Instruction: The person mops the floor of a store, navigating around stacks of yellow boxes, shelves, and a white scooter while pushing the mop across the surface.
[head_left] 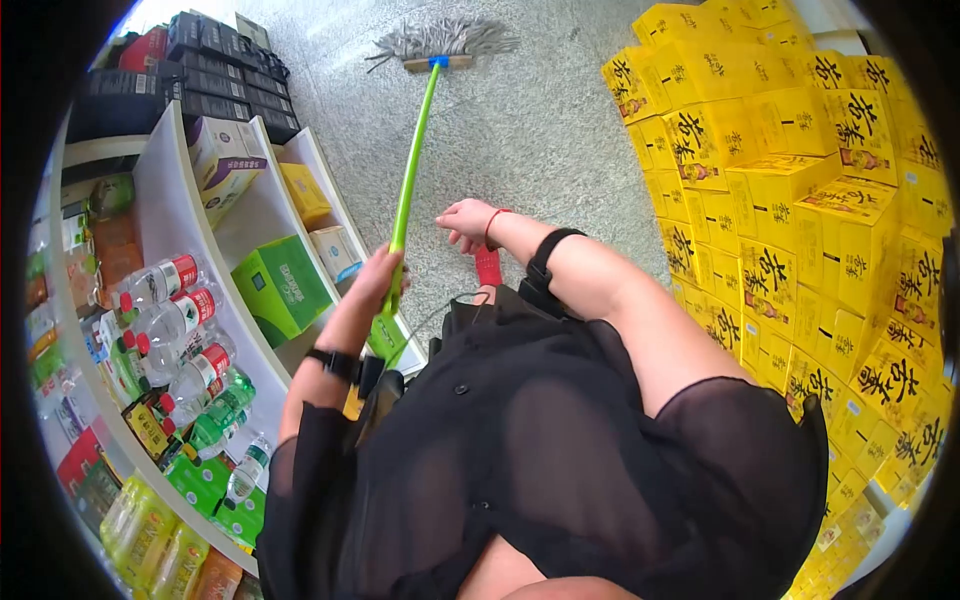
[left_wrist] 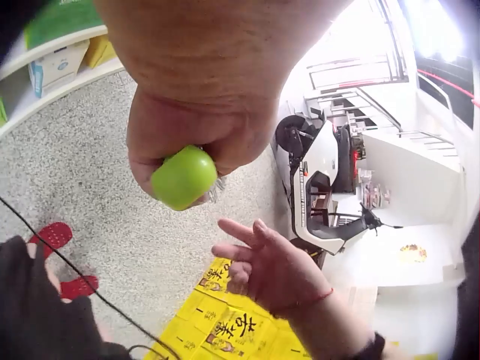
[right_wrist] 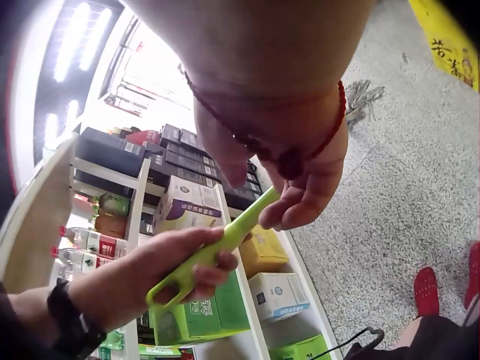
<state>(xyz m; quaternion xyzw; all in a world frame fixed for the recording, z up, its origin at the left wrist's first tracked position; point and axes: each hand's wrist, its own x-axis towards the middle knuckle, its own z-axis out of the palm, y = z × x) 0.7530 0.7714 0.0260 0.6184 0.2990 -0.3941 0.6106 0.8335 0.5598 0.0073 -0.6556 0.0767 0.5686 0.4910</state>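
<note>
A mop with a long lime-green handle (head_left: 413,165) reaches forward over the floor. Its grey string head (head_left: 445,40) lies spread at the top of the head view, below a blue joint. My left hand (head_left: 376,280) grips the handle close to its near end, and the rounded green tip (left_wrist: 184,178) pokes out of the fist in the left wrist view. Beside the handle hovers my right hand (head_left: 466,220), holding nothing. Its fingers (left_wrist: 244,251) are spread and loosely bent in the left wrist view. In the right wrist view it overlaps the handle.
White shelves (head_left: 160,170) with bottles, a green box (head_left: 283,288) and cartons line the left side. Stacked yellow boxes (head_left: 745,130) form a wall on the right. Grey speckled floor (head_left: 560,130) runs between them. A white scooter (left_wrist: 322,180) stands beyond. A dark cable (left_wrist: 82,274) hangs near red shoes (left_wrist: 56,236).
</note>
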